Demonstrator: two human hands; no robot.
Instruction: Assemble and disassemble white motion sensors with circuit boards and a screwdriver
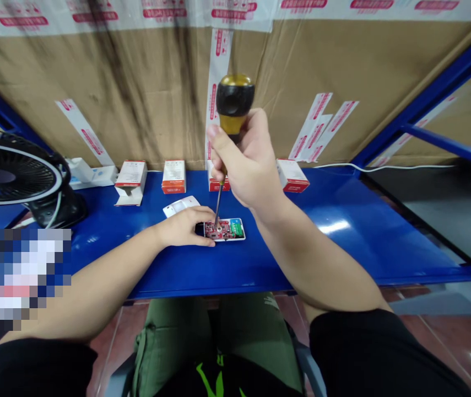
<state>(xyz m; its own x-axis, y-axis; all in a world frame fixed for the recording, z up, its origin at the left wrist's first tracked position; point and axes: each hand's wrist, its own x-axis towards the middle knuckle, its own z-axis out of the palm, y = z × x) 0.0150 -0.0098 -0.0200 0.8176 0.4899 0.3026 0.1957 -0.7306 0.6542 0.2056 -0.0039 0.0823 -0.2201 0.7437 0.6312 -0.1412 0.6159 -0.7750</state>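
Note:
My right hand (247, 160) is wrapped round a screwdriver (235, 105) with a black and yellow handle, held nearly upright. Its shaft slants down, and the tip meets a red circuit board (212, 227) near the middle. The board sits in an open white case (244, 237) with a green and blue battery (236, 227) at its right end. Thumb and fingers of my left hand (183, 227) grip the left end of this case against the tabletop. Just behind that hand lies a white plastic cover (179, 205).
Several red and white boxes, including one with its flap open (131, 179), line the back of the blue table (334, 242). A black fan (16, 171) and a white power strip (98, 176) stand left. Taped cardboard (156, 94) rises behind; a white cable (384, 168) runs right.

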